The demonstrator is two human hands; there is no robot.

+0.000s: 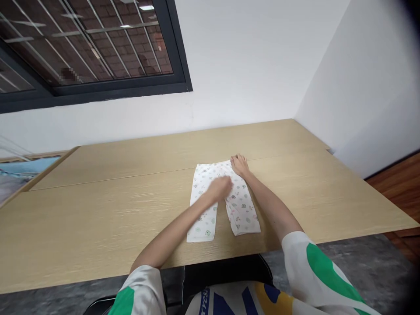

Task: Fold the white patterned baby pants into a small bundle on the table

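Observation:
A small pair of white pants (243, 205) with a scattered green and pink print lies spread on the table, waistband away from me and both legs towards me. My left hand (220, 188) is over the middle of the pants, near where the legs part. Motion blurs it, so its fingers cannot be made out. At the right end of the waistband rests my right hand (240, 165), its fingers spread and pressed down on the corner of the cloth. The right leg's cloth is slightly creased along its inner edge.
The pale wood table (114, 218) has a seam running across it. White walls stand behind and to the right, with a dark-framed barred window (98, 43) at upper left. Bluish cloth (29, 166) shows past the left edge. A black chair (226, 271) is under the front edge.

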